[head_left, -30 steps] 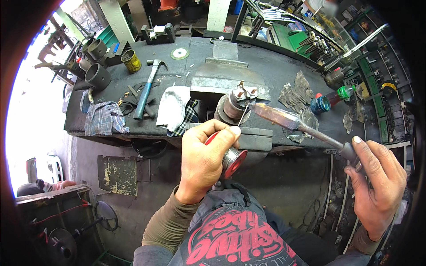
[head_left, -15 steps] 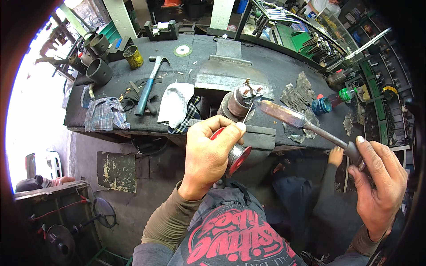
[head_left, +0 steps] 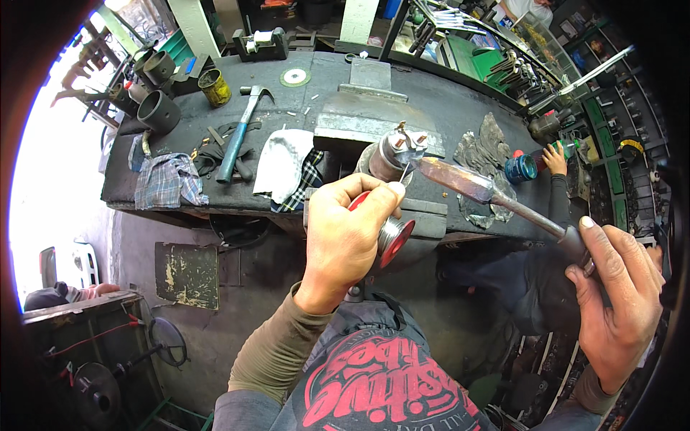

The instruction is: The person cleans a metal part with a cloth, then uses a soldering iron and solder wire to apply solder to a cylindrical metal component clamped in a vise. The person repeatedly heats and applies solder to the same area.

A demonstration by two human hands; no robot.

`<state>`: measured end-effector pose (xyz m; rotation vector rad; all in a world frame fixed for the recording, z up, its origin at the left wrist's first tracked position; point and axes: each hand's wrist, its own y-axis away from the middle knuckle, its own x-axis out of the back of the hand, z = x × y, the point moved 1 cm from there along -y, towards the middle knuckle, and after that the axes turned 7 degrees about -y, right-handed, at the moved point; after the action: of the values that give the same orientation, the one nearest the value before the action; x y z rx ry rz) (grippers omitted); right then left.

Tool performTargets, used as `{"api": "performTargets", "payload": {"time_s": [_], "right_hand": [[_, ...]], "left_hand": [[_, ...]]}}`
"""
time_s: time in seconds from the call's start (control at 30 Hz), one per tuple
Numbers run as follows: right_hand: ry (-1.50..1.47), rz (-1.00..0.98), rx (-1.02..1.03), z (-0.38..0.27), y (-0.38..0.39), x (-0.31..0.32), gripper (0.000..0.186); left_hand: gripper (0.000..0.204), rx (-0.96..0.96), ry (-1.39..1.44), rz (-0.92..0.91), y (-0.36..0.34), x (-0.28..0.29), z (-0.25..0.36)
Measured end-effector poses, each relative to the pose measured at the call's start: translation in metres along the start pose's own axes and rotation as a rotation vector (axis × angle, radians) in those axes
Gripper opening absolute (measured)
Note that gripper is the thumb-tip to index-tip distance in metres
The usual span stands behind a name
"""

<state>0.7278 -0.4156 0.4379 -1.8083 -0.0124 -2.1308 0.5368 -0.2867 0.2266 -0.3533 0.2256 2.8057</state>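
My left hand (head_left: 341, 241) is closed round a red spool of solder wire (head_left: 393, 243). A short end of wire sticks up from its thumb and finger toward a small metal cylinder with copper studs (head_left: 389, 159), apparently a starter solenoid. That part stands upright at the bench vise (head_left: 424, 218). My right hand (head_left: 617, 302) grips the dark handle of a large soldering iron (head_left: 460, 181). Its heavy tip meets the top edge of the cylinder beside the wire end. Whether solder is melting there is too small to tell.
A hammer (head_left: 239, 136), a white rag (head_left: 284, 159) and a checked cloth (head_left: 167, 179) lie left on the bench (head_left: 316, 85). Crumpled grey cloth (head_left: 483, 147) and a blue jar (head_left: 520, 169) are at right. Another person's hand (head_left: 555, 158) reaches a green-topped bottle (head_left: 570, 148).
My left hand with the spool has shifted slightly right and up. The iron has barely moved. The other person's hand has risen from below the bench edge to the bottle.
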Motion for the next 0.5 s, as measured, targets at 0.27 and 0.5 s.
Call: {"api": "performTargets", "payload": {"time_s": [0.27,0.5], "right_hand": [[0.081,-0.004,0.056,-0.0049,-0.0025,0.0032,0.059],[0.053,-0.026,0.035,-0.0031,-0.0052,0.0060,0.061]], "left_hand": [[0.022,-0.033,-0.017,0.029,-0.0048,-0.0052,-0.0016],[0.023,-0.003,0.005,0.000,0.0035,0.0004,0.0039]]}}
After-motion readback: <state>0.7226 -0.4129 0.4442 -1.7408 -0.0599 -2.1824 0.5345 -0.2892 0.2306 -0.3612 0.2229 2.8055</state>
